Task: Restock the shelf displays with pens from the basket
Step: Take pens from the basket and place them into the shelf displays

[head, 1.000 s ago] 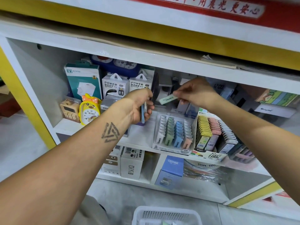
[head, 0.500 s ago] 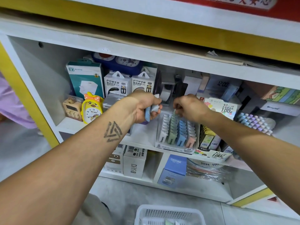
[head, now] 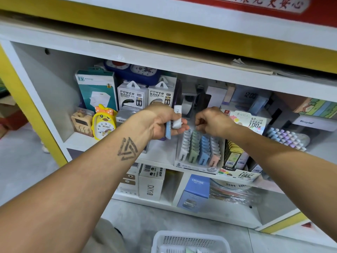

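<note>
Shelf unit: the white shelf (head: pixel 160 154) with yellow trim fills your view; both your arms reach into its upper compartment.
Basket: the white basket (head: pixel 189 241) sits on the floor at the bottom edge of your view, well below your hands, with a few pale packs just visible inside.
Display tray: the clear display tray (head: pixel 198 167) stands on the shelf edge, holding rows of white, green, blue and pink packs, tilted back.
Lead box: a yellow-and-white box (head: pixel 238 174) of dark refill packs stands just right of the tray.
Power bank boxes: two white boxes (head: pixel 132 96) stand at the back, behind your left hand.
Duck clock: a yellow clock (head: pixel 104 123) stands at the left of the compartment.
Left hand: your left hand (head: pixel 162 123) is clenched around a blue pack (head: pixel 168 131) and a white pack (head: pixel 177 116), held just left of the tray.
Right hand: your right hand (head: pixel 213 121) is over the back of the tray, fingers curled down onto the green row (head: pixel 194 147); whether they pinch a pack, you cannot tell.
</note>
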